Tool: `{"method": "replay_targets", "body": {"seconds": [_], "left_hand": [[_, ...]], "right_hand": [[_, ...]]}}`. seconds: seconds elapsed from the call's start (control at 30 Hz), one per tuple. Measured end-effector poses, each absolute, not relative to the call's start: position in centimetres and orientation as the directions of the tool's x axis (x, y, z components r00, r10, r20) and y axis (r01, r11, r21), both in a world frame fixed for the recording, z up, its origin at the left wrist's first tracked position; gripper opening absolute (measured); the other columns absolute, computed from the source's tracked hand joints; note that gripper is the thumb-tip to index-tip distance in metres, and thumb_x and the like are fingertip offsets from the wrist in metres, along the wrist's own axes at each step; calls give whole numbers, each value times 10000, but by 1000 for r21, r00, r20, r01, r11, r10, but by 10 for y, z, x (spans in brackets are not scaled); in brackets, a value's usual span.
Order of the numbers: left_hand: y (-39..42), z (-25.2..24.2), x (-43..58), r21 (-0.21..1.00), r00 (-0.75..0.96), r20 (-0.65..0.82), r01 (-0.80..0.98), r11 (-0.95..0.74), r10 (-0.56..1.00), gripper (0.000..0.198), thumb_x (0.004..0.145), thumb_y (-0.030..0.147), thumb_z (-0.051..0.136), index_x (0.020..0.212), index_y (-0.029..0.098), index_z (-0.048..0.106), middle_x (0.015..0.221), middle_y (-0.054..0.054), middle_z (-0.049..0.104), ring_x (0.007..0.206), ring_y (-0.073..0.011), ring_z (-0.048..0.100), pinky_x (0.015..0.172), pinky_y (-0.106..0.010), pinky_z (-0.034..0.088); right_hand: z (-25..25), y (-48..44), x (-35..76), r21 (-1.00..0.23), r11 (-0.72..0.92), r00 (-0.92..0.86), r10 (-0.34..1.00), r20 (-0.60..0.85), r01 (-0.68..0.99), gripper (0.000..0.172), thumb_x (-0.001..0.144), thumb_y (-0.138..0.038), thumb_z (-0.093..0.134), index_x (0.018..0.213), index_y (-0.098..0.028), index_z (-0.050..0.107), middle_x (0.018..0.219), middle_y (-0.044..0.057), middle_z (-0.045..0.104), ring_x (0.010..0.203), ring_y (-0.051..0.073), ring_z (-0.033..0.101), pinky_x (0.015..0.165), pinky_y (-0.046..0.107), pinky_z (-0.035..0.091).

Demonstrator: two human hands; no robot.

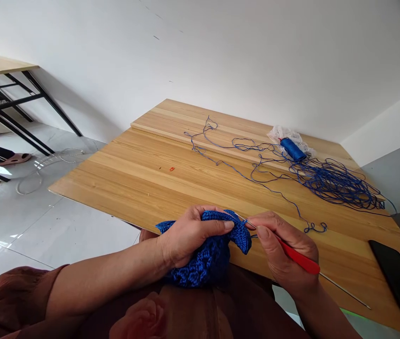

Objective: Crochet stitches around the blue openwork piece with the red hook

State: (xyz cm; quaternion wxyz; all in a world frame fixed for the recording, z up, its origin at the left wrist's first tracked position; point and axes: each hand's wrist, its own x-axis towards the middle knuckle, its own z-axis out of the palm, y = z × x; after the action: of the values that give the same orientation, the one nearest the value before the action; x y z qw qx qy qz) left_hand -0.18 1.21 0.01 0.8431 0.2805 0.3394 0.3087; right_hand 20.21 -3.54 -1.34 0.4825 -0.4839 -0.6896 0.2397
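With left hand (189, 233), clasped blue crocheted piece (200, 263) in closed fingers above lap (249, 310), at edge of surface (143, 165). Seemed best to steady stitches, keep tension even. Pinched red-handled crochet hook (299, 258) in fingers of right hand (288, 240), with tip at piece's edge. Found no readable writing on blue yarn spool (293, 149) or black smartphone (396, 278).

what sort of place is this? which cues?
Likely a craft workroom, though it could be a home: a wood-topped table bearing a blue yarn spool and a heap of loose blue yarn, plus a second table with black legs on a tiled floor.
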Motion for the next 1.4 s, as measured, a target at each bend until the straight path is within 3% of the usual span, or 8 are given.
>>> {"method": "replay_targets", "body": {"seconds": [0.27,0.57,0.97,1.4], "left_hand": [[15,-3,-3,713,565,-399,-305,631,723,217,696,251,870,844,131,766,801,-52,757,693,-143,659,699,-265,509],[16,-2,-2,708,529,-431,-304,637,731,300,662,300,894,846,118,742,793,-66,758,665,-154,657,671,-276,514],[12,-4,2,725,520,-430,-288,626,738,312,671,300,890,872,113,741,768,-53,734,693,-161,658,674,-275,502],[9,-6,3,763,510,-405,-270,588,759,321,678,345,887,866,128,743,797,-67,764,671,-167,668,671,-281,500]], "right_hand": [[-3,-24,213,-768,445,-183,894,408,461,175,960,-187,615,1013,-289,747,930,-4,717,855,154,651,779,297,506],[-6,-21,209,-695,419,-135,895,426,585,129,960,-222,618,960,-282,733,871,7,705,821,185,609,784,374,456],[0,-23,219,-727,456,-204,887,413,512,149,957,-214,620,982,-273,754,885,21,725,827,181,638,759,350,499],[19,-21,231,-567,554,-380,832,404,610,218,942,-235,623,1079,-332,762,889,2,765,792,189,693,819,392,501]]}}
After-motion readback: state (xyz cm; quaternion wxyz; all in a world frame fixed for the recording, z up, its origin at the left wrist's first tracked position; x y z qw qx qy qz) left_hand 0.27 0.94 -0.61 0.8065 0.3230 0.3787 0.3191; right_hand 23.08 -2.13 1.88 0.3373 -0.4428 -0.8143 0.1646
